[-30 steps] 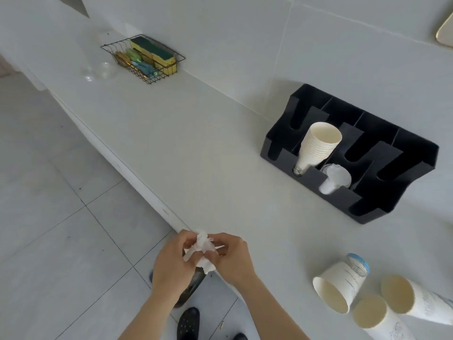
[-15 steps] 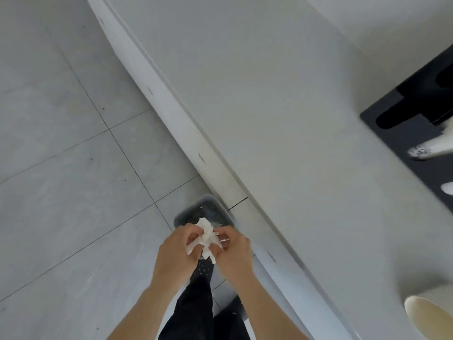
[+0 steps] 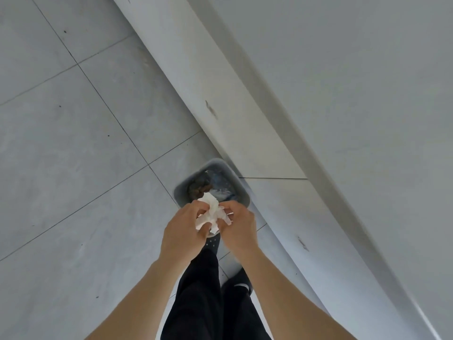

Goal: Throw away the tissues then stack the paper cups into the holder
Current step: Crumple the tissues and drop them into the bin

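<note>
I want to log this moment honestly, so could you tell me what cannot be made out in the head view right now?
- Paper cups and holder: out of frame; only the counter edge shows.
- Bin: its near rim sits behind the left hand and right hand; its contents are dark and blurred.
- Tissues: how many are in the wad, since fingers cover part.
- Shoe: mostly hidden by the hands.

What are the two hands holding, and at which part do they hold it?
Crumpled white tissues, pinched between the left hand and the right hand, one on each side of the wad.
</note>
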Demonstrator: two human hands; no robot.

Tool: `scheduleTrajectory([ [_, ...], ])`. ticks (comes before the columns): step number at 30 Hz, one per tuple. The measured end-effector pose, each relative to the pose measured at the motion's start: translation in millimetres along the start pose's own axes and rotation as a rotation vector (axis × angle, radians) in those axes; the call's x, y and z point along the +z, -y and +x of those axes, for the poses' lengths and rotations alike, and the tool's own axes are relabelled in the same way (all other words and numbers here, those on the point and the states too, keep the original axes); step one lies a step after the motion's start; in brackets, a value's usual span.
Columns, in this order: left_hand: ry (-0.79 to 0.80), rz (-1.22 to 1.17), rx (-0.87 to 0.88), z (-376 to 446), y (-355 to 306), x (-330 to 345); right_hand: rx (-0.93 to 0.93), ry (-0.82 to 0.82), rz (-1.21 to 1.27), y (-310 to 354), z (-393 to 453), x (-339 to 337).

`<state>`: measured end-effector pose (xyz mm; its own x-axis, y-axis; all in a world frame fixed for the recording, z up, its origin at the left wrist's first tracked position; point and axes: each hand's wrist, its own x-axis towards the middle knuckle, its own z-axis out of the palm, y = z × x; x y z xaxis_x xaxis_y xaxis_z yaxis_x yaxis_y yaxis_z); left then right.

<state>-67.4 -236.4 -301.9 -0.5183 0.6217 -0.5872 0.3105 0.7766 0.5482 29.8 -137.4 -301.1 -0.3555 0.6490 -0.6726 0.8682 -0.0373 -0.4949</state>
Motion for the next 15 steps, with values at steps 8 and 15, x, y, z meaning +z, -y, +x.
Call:
scheduleTrajectory([
  [8, 0.022, 0.235, -0.005, 15, 25, -9, -0.036, 0.164, -0.360, 2, 14, -2],
  [15, 0.017, 0.295, 0.070, 10, 10, -40, -0.149, 0.174, -0.511, 18, -5, -30],
])
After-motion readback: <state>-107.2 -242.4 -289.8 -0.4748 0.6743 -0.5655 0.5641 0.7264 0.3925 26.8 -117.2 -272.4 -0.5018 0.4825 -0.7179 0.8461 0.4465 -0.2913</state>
